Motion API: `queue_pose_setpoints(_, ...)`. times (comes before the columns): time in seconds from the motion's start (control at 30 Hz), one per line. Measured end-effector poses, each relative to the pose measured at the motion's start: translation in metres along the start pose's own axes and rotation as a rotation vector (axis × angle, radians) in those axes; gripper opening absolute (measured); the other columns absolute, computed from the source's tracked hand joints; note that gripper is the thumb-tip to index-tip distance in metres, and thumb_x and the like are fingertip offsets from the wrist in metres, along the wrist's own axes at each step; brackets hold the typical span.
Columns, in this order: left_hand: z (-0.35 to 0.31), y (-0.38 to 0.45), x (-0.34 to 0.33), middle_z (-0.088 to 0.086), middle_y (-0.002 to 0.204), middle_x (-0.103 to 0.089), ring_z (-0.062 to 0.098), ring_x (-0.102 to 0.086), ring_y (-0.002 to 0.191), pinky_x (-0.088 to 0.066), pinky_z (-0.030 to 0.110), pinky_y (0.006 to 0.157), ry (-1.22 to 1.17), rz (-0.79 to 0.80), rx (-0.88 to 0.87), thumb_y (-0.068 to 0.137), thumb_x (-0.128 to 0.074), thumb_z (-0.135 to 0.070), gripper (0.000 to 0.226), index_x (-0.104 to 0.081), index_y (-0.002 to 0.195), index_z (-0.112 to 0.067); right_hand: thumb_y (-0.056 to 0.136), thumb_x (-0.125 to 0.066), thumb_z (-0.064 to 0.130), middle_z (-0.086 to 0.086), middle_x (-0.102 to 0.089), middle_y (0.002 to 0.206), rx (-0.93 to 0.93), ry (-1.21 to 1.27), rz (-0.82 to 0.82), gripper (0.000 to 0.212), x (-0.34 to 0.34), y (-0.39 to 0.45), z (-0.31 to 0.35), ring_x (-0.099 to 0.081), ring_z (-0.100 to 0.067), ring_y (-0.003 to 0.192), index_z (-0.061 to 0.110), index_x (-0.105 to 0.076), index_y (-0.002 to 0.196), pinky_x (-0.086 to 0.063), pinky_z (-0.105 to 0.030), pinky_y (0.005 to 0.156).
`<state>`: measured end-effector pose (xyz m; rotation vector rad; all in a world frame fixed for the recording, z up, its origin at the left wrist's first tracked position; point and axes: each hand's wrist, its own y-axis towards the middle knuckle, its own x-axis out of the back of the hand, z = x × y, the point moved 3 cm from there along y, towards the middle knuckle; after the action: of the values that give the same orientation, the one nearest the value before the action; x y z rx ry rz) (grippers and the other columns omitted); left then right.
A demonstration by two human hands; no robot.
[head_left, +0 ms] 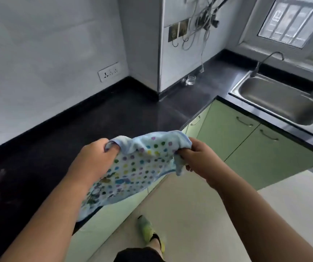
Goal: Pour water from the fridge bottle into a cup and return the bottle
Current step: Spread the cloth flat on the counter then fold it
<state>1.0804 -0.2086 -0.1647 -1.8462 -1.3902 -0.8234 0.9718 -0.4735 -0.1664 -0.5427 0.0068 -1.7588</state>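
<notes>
No text, label or number can be read anywhere; the towel (133, 167) bears only coloured dots

Black countertop (114, 118) along grey walls (48, 44), green cabinets (246, 140), steel sink (278, 103) under a barred window (293, 21).

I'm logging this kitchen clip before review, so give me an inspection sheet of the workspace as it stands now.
Surface: black countertop, L-shaped, over green cabinets.
Job's things: a clear glass cup stands at the corner by the wall column; no bottle or fridge seen.
Clutter: a polka-dot towel held above the counter's edge.
Grippers: left hand and right hand each grip an upper corner of the towel.
Cables: a tangle of wires hangs on the column, one dangling toward the counter.
Surroundings: steel sink with faucet, wall socket, barred window.
</notes>
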Motion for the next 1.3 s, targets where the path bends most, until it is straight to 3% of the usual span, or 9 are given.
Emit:
queue_pose_setpoints(0.2,0.046,0.070,0.000,-0.007,0.086,-0.075,0.014,-0.073,0.079,-0.060,0.042,0.077,-0.066,0.321,0.175,0.081,-0.081,-0.049,0.024,-0.068,0.090,-0.031,0.091,-0.053,0.019,0.004,-0.067,0.072,-0.003,-0.175,0.151,0.017,-0.013,0.080,0.017,-0.056,-0.010,0.063,0.025,-0.068,0.086,-0.052,-0.034,0.061)
queue_pose_setpoints(0.4,0.078,0.130,-0.013,-0.007,0.090,-0.072,0.014,-0.069,0.081,-0.056,0.038,0.072,0.016,0.170,0.240,0.096,-0.065,-0.035,0.009,-0.067,0.087,-0.033,0.085,-0.053,0.024,-0.003,-0.072,0.083,0.011,-0.343,0.225,0.012,-0.032,0.164,0.019,-0.062,-0.017,0.068,0.028,-0.064,0.082,-0.058,-0.044,0.069)
queue_pose_setpoints(0.47,0.080,0.141,-0.014,-0.003,0.089,-0.070,0.017,-0.066,0.081,-0.055,0.042,0.077,0.101,0.105,0.327,0.098,-0.056,-0.037,0.017,-0.063,0.085,-0.029,0.087,-0.054,0.023,-0.006,-0.074,0.087,0.000,-0.355,0.238,0.014,-0.038,0.186,0.019,-0.069,-0.024,0.074,0.026,-0.068,0.087,-0.061,-0.046,0.075)
queue_pose_setpoints(0.57,0.081,0.156,-0.019,-0.003,0.088,-0.067,0.019,-0.061,0.082,-0.053,0.043,0.088,0.183,0.022,0.467,0.101,-0.044,-0.049,0.032,-0.062,0.084,-0.027,0.088,-0.055,0.025,-0.006,-0.072,0.080,-0.007,-0.370,0.268,0.015,-0.046,0.221,0.022,-0.063,-0.020,0.066,0.022,-0.069,0.086,-0.057,-0.039,0.064)
queue_pose_setpoints(0.7,0.082,0.156,-0.039,0.004,0.106,-0.071,0.021,-0.071,0.093,-0.062,0.049,0.088,-0.458,-0.130,0.648,0.100,-0.052,-0.037,0.022,-0.067,0.100,-0.021,0.074,-0.055,0.035,-0.014,-0.062,0.081,0.097,-0.335,0.297,0.029,-0.055,0.270,0.028,-0.051,-0.016,0.057,0.008,-0.061,0.069,-0.041,-0.036,0.054)
queue_pose_setpoints(0.8,0.065,0.148,-0.048,0.004,0.104,-0.070,0.026,-0.070,0.097,-0.061,0.052,0.088,-0.615,-0.326,0.688,0.099,-0.050,-0.035,0.018,-0.064,0.098,-0.024,0.077,-0.055,0.029,-0.004,-0.062,0.075,0.116,-0.337,0.402,0.021,-0.061,0.287,0.034,-0.050,-0.015,0.058,0.008,-0.061,0.074,-0.041,-0.033,0.058)
queue_pose_setpoints(1.0,0.020,0.127,-0.027,-0.007,0.077,-0.061,0.020,-0.061,0.071,-0.049,0.036,0.058,-0.074,-0.699,0.688,0.086,-0.064,-0.042,0.018,-0.056,0.082,-0.026,0.096,-0.054,0.012,-0.005,-0.074,0.080,0.132,-0.118,0.723,0.017,-0.063,0.287,0.062,-0.065,-0.021,0.062,0.021,-0.068,0.095,-0.052,-0.034,0.058)
queue_pose_setpoints(1.17,0.021,0.158,0.002,-0.009,0.091,-0.055,0.022,-0.050,0.087,-0.040,0.040,0.077,0.352,-0.764,0.521,0.075,-0.072,-0.050,0.034,-0.062,0.099,-0.027,0.102,-0.052,0.018,-0.012,-0.072,0.084,-0.023,0.190,0.694,0.024,-0.064,0.310,0.066,-0.067,-0.022,0.070,0.024,-0.074,0.102,-0.053,-0.037,0.060)
queue_pose_setpoints(1.3,0.063,0.204,-0.022,0.000,0.139,-0.052,0.031,-0.046,0.131,-0.036,0.051,0.105,0.315,-0.635,0.527,0.072,-0.078,-0.060,0.080,-0.049,0.142,-0.033,0.100,-0.055,0.032,0.001,-0.071,0.116,-0.022,-0.166,0.518,0.031,-0.082,0.362,0.021,-0.069,-0.014,0.097,0.042,-0.061,0.129,-0.056,-0.032,0.073)
